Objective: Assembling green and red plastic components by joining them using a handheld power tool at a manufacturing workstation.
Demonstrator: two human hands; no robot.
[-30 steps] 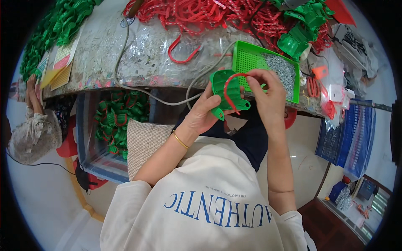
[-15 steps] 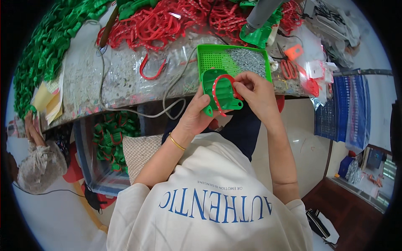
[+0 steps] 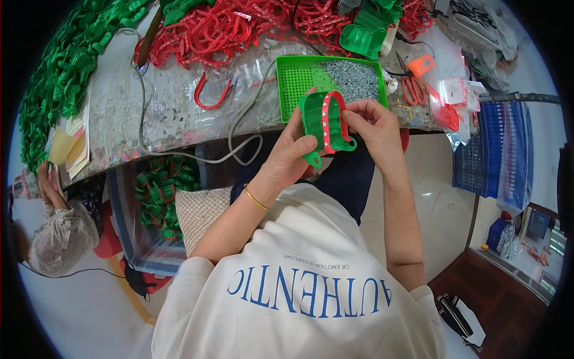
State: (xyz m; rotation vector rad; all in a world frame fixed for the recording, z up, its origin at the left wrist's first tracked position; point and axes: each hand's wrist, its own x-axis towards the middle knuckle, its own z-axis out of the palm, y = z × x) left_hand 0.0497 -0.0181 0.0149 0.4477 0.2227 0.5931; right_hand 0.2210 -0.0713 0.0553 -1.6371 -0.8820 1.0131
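The left hand is holding a green plastic piece with its fingers curled around the left side and its thumb pressing on the front. The right hand is pinching the right edge of the same piece, with the fingertips closed on a red strip that is sitting in the green piece like a curved band with white teeth. Both hands are closed on it, and the piece is being held up just in front of the table's edge, just below the green tray.

The green tray is lying on the table and is holding a heap of small grey bits on its right half. Left of the tray, a single red U-shaped strip is lying alone on the table. Behind the tray, a big pile of red strips is spreading along the far side. Far to the left of the tray, a pile of green pieces is running along the table's edge. Right of the tray, orange scissors are lying. A grey cable is hanging over the table's edge, left of the tray. Below the table, a box of finished green and red pieces is sitting. Far left, another person's hand is showing.
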